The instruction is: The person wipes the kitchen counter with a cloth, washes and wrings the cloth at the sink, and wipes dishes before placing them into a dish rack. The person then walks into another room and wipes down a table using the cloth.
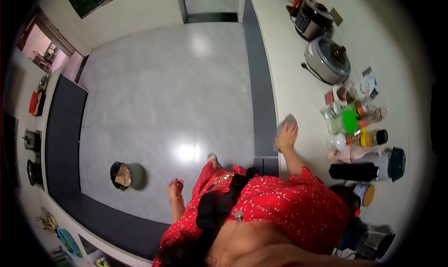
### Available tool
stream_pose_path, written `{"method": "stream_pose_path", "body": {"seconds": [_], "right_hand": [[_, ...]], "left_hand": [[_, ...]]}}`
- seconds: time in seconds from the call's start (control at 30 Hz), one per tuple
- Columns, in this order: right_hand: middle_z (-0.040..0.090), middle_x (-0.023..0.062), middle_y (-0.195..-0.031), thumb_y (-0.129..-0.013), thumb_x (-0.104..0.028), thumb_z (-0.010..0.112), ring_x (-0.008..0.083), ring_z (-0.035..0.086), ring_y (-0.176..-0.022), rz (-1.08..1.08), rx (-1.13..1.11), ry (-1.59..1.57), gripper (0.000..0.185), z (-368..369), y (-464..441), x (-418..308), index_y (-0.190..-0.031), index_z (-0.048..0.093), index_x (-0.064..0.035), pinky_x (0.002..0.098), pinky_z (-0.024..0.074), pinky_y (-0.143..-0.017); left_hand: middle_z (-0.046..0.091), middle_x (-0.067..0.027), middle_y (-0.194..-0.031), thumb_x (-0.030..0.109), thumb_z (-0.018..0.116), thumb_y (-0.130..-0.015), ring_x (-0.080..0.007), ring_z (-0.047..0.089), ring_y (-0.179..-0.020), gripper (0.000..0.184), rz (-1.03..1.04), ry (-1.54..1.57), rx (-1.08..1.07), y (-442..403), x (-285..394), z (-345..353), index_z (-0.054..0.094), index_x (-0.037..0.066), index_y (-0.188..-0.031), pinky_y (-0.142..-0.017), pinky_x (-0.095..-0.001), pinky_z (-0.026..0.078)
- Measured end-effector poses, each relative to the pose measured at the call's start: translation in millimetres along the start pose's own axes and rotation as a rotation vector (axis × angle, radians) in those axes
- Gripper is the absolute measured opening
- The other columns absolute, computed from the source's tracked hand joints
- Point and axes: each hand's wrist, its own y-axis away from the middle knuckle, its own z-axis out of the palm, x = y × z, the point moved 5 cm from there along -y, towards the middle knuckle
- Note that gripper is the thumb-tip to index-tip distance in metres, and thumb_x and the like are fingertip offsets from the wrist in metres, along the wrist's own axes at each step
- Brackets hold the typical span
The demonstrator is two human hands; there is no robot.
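My right hand [287, 137] presses a grey cloth [290, 119] onto the white countertop [298, 99], close to its front edge. The fingers lie over the cloth, which sticks out beyond the fingertips and along the hand's left side. Away from the counter, my left hand [176, 188] hangs in the air over the floor, a gold bracelet on its wrist. Its fingers are loosely bent, and nothing shows in them. Right of the cloth, several jars and bottles stand along the wall, among them a green-lidded jar [349, 122].
Farther along the counter sit a grey electric pot with a glass lid [328, 60] and a dark pressure cooker [312, 22]. A black bottle [354, 172] lies near my right arm. On the grey floor [163, 85] stands a bin [133, 176]. Another counter runs along the left.
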Motion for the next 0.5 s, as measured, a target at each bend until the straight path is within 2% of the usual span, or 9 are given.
{"method": "stream_pose_path", "body": {"seconds": [0.2,0.27,0.33,0.43,0.5], "right_hand": [[0.010,0.0187,-0.135,-0.065,-0.036,0.067,0.0342,0.009,-0.125,0.164,-0.140,0.045,0.089,5,-41,7,-0.131,0.013,-0.0118,0.0425,0.0114,-0.102],[0.011,0.0182,-0.135,-0.063,-0.038,0.068,0.0343,0.009,-0.125,0.170,-0.095,0.050,0.091,5,-55,4,-0.131,0.014,-0.0107,0.0428,0.0118,-0.102],[0.009,0.0193,-0.135,-0.060,-0.035,0.070,0.0364,0.008,-0.125,0.222,-0.128,0.038,0.093,1,-77,10,-0.130,0.015,-0.0107,0.0446,0.0143,-0.100],[0.011,0.0201,-0.134,-0.059,-0.034,0.071,0.0367,0.010,-0.124,0.221,-0.063,0.051,0.093,-14,-106,-7,-0.129,0.016,-0.0105,0.0453,0.0168,-0.099],[0.013,0.0203,-0.133,-0.058,-0.034,0.072,0.0372,0.011,-0.123,0.199,-0.031,0.045,0.093,-24,-134,-21,-0.129,0.016,-0.0100,0.0458,0.0178,-0.099]], "left_hand": [[0.058,-0.0113,-0.069,0.007,0.042,-0.080,-0.0188,0.058,-0.057,0.014,-0.028,-0.181,-0.016,-48,66,111,0.050,-0.001,-0.089,-0.047,-0.0261,0.046],[0.060,-0.0093,-0.071,0.011,0.046,-0.080,-0.0183,0.060,-0.060,0.015,-0.025,-0.312,-0.093,-77,79,154,0.053,0.001,-0.089,-0.050,-0.0257,0.047],[0.061,-0.0095,-0.074,0.014,0.048,-0.080,-0.0185,0.061,-0.065,0.018,-0.014,-0.404,-0.134,-81,92,220,0.055,0.001,-0.091,-0.054,-0.0245,0.048],[0.061,-0.0094,-0.075,0.015,0.047,-0.082,-0.0184,0.061,-0.065,0.021,0.003,-0.424,-0.257,-101,105,310,0.056,0.000,-0.093,-0.055,-0.0242,0.049],[0.061,-0.0090,-0.075,0.015,0.049,-0.081,-0.0180,0.061,-0.065,0.017,-0.010,-0.477,-0.318,-115,114,379,0.056,0.001,-0.088,-0.055,-0.0244,0.049]]}}
